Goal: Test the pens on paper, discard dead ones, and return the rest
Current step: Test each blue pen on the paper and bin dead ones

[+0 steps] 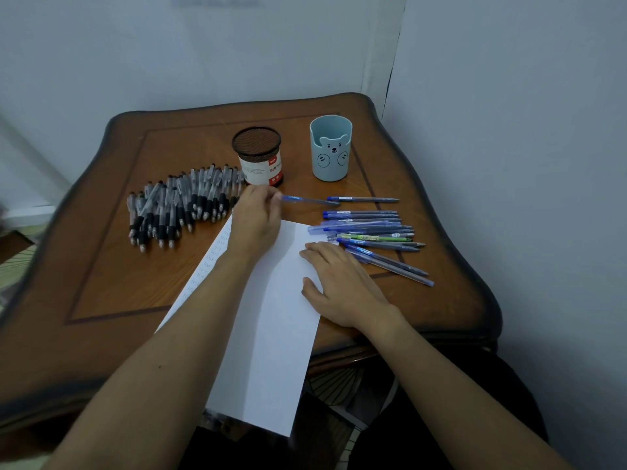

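Just in front of the mesh cup (257, 154), a blue pen (307, 199) is pinched by the left grip (257, 215), its length pointing right. The paper (271, 334) is pressed down by the right grip (342, 286), fingers spread flat. Black pens (179, 205) are heaped on the surface (101, 266) at left. Blue pens (369, 228) are laid at right, near the bear cup (330, 147).

- Table (101, 266): brown wood, dark inlay line framing top.
- Paper (271, 334): white; small grey marks in columns left of left hand (256, 215) fingers.
- Held pen (305, 199), pinched at left fingertips: blue.
- Blue pens (369, 225) beyond right hand (339, 283) fingertips: blue caps, blue-grey barrels.
- Green pen (373, 237) among them.
- Pen pile (176, 208) left of left fingers: clear-grey barrels, black grips.
- Mesh cup (257, 144): black; label white and red.
- Pale blue cup (330, 154): dark-lined bear face.
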Demonstrator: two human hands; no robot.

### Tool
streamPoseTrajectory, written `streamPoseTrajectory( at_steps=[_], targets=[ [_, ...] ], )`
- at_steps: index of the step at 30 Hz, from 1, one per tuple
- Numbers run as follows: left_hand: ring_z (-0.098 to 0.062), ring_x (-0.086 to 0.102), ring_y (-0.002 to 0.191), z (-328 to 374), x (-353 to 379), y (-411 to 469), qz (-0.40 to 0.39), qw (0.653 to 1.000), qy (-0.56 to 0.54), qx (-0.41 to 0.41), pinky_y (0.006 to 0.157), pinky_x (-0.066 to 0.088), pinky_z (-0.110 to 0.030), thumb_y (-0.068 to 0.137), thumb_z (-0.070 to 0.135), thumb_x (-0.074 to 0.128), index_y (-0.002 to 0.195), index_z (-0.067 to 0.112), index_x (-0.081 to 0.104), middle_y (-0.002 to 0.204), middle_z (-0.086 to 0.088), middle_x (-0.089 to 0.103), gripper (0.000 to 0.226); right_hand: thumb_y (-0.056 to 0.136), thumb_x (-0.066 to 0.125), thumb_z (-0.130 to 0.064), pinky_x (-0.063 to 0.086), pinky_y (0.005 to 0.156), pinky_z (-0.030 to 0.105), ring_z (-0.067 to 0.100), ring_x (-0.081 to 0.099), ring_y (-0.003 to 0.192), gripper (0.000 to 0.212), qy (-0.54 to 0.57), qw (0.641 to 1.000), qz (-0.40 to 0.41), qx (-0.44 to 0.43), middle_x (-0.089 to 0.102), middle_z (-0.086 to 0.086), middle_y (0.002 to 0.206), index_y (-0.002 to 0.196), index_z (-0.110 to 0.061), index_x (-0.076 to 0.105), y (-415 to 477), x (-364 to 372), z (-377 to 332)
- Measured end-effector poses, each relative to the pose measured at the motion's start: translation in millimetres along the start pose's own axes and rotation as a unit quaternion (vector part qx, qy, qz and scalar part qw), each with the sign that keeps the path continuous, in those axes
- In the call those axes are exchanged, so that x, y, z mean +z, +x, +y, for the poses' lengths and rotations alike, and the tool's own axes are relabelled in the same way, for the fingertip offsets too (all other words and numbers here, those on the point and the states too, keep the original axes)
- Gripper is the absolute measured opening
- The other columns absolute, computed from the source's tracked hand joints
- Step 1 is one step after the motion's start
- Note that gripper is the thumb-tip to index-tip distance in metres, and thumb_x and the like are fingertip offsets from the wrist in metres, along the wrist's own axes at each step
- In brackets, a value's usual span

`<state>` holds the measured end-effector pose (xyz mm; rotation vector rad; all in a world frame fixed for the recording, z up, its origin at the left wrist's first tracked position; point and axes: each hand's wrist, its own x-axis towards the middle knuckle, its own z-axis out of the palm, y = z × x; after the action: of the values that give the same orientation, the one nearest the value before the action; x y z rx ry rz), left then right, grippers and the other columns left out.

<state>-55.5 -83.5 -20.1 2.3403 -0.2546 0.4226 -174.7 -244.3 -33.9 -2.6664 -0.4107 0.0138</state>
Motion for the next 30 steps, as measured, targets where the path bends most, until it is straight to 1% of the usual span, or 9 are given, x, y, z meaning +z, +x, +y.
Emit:
streamPoseTrajectory(
  at_steps=[3, 7, 10, 12, 15, 20, 25, 28, 30],
  targets=[
    [0.0, 0.054, 0.078, 3.6, -10.5, -8.1, 0.078, 0.982, -0.15, -0.08, 0.069, 0.043, -0.015, 0.104, 0.032, 0.051, 0.102, 0.019, 0.065, 0.092, 0.004, 0.062, 0.019, 0.103, 0.041, -0.039, 0.012, 0.121, 0.032, 0.014, 0.018, 0.149, 0.056, -0.005, 1.0, -0.013, 0.001, 0.027, -0.002, 0.162, 0.155, -0.02, 0.031, 0.4, -1.1, -0.1],
    [-0.02, 0.071, 0.096, 2.8, -21.7, -12.3, 0.146, 0.909, -0.347, -0.178, 0.087, 0.06, -0.038, 0.105, 0.034, 0.049, 0.094, 0.022, 0.06, 0.101, -0.006, 0.072, 0.021, 0.103, 0.041, -0.037, 0.013, 0.122, 0.034, 0.015, 0.019, 0.149, 0.054, -0.009, 1.0, -0.014, -0.009, 0.029, -0.002, 0.161, 0.154, -0.021, 0.033, 0.3, -1.2, 0.4],
    [-0.023, 0.074, 0.093, 10.3, -33.3, -12.8, 0.178, 0.841, -0.462, -0.219, 0.088, 0.06, -0.041, 0.109, 0.028, 0.039, 0.099, 0.017, 0.051, 0.095, -0.006, 0.073, 0.019, 0.102, 0.044, -0.036, 0.019, 0.12, 0.036, 0.016, 0.025, 0.146, 0.052, -0.011, 1.0, 0.0, -0.021, 0.036, -0.002, 0.158, 0.151, -0.019, 0.041, 0.2, 0.5, 1.0],
    [-0.023, 0.072, 0.078, 9.2, -39.6, -11.1, 0.186, 0.807, -0.508, -0.238, 0.081, 0.062, -0.042, 0.11, 0.029, 0.035, 0.1, 0.019, 0.047, 0.083, -0.003, 0.067, 0.019, 0.101, 0.046, -0.037, 0.021, 0.118, 0.036, 0.015, 0.028, 0.143, 0.051, -0.015, 0.999, 0.006, -0.029, 0.039, -0.002, 0.156, 0.149, -0.02, 0.044, 0.2, 0.8, 1.0],
    [-0.013, 0.047, 0.053, 4.0, -47.5, -9.3, 0.178, 0.758, -0.567, -0.268, 0.057, 0.054, -0.03, 0.11, 0.032, 0.033, 0.095, 0.019, 0.047, 0.068, 0.0, 0.047, 0.025, 0.1, 0.047, -0.042, 0.024, 0.117, 0.038, 0.015, 0.03, 0.141, 0.051, -0.019, 0.999, 0.004, -0.04, 0.041, -0.004, 0.154, 0.147, -0.022, 0.046, -0.5, 0.1, 0.8],
    [-0.009, 0.022, 0.045, -1.2, -54.5, -13.7, 0.127, 0.721, -0.617, -0.29, 0.043, 0.018, -0.024, 0.108, 0.039, 0.036, 0.083, 0.015, 0.058, 0.057, 0.003, 0.037, 0.04, 0.096, 0.052, -0.052, 0.025, 0.115, 0.038, 0.012, 0.032, 0.136, 0.053, -0.012, 0.999, -0.012, -0.05, 0.046, -0.007, 0.147, 0.143, -0.027, 0.051, -1.7, -4.0, -1.8],
    [-0.008, 0.019, 0.044, 2.2, -52.1, -16.9, 0.14, 0.695, -0.619, -0.338, 0.042, 0.013, -0.021, 0.097, 0.02, 0.044, 0.103, 0.015, 0.058, 0.057, 0.004, 0.036, 0.016, 0.092, 0.056, -0.059, 0.022, 0.111, 0.036, 0.011, 0.035, 0.132, 0.052, -0.022, 0.997, -0.014, -0.071, 0.049, -0.008, 0.139, 0.136, -0.03, 0.055, -4.1, -4.2, -11.6],
    [-0.007, 0.02, 0.042, -2.2, -52.0, -18.2, 0.15, 0.667, -0.651, -0.33, 0.039, 0.015, -0.02, 0.099, 0.023, 0.045, 0.092, 0.015, 0.056, 0.059, 0.004, 0.04, 0.015, 0.09, 0.058, -0.061, 0.025, 0.112, 0.037, 0.011, 0.037, 0.131, 0.051, -0.017, 0.998, 0.003, -0.068, 0.05, -0.007, 0.136, 0.13, -0.029, 0.057, -6.5, -1.4, -15.4],
    [-0.006, 0.024, 0.042, -4.9, -51.8, -19.0, 0.15, 0.686, -0.636, -0.319, 0.038, 0.018, -0.02, 0.1, 0.026, 0.054, 0.088, 0.015, 0.059, 0.065, 0.004, 0.049, 0.018, 0.09, 0.057, -0.062, 0.025, 0.111, 0.036, 0.011, 0.039, 0.129, 0.051, -0.017, 0.998, 0.009, -0.066, 0.051, -0.008, 0.134, 0.128, -0.028, 0.057, -8.6, -0.2, -17.1]
  ],
)
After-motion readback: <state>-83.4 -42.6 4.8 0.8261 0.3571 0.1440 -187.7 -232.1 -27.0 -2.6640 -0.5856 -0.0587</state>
